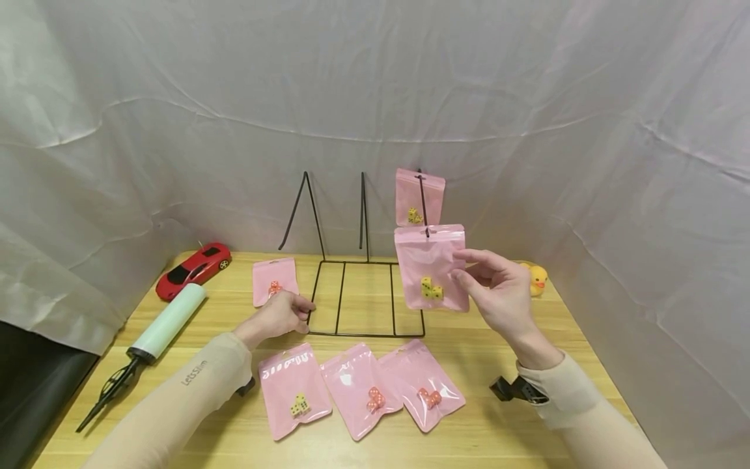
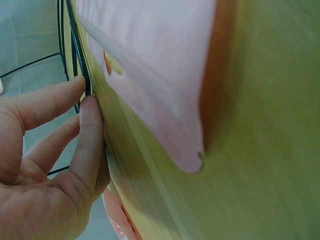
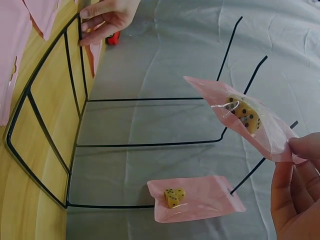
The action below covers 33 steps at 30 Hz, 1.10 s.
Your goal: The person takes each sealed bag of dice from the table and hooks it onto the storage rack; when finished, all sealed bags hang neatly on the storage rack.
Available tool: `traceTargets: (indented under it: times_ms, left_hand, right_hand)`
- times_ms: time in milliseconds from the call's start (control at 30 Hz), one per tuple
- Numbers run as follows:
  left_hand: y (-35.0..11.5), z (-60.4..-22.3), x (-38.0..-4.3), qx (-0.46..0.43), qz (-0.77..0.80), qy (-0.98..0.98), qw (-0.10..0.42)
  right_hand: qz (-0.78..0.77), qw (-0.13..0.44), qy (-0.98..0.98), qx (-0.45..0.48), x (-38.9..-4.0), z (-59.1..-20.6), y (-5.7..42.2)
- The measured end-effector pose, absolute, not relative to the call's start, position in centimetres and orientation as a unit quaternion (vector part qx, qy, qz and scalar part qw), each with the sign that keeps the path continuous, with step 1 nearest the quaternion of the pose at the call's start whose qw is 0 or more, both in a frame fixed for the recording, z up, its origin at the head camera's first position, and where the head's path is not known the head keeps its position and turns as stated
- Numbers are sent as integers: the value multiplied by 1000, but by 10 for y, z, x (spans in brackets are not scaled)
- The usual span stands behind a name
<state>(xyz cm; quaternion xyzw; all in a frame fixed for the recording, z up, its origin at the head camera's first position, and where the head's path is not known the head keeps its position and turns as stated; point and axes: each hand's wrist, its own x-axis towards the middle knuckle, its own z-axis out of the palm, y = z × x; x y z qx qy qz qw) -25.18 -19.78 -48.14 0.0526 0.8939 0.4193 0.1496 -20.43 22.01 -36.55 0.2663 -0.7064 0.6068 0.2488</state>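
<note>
A black wire rack point(image 1: 366, 335) with upright hooks stands on the wooden table. My left hand point(image 1: 278, 317) pinches the left side wire of its base between thumb and finger, as the left wrist view shows. With thumb and fingers, my right hand point(image 1: 498, 290) grips the right edge of a pink zip bag point(image 1: 410, 260) containing yellow dice point(image 1: 431, 290). The bag's hanging hole is right at the tip of the rack's right hook point(image 1: 422, 195). Farther back on that hook hangs another pink bag point(image 3: 200, 195), also with yellow dice. The other two hooks carry no bag.
Three pink bags lie in front of the rack: one with yellow dice point(image 1: 293, 374), two with orange dice point(image 1: 375, 398). Another pink bag point(image 1: 274, 273) lies behind my left hand. A red toy car point(image 1: 196, 268), a pale green pump point(image 1: 170, 319) and a yellow rubber duck point(image 1: 537, 277) flank these.
</note>
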Motion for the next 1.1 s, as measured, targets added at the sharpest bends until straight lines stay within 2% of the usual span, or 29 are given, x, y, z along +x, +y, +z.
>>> traceTargets:
  times_ms: [1100]
  left_hand:
    - [-198,-482,-250,55,421,894,144]
  right_hand:
    - [597,270,-721,226,-234,-369,212]
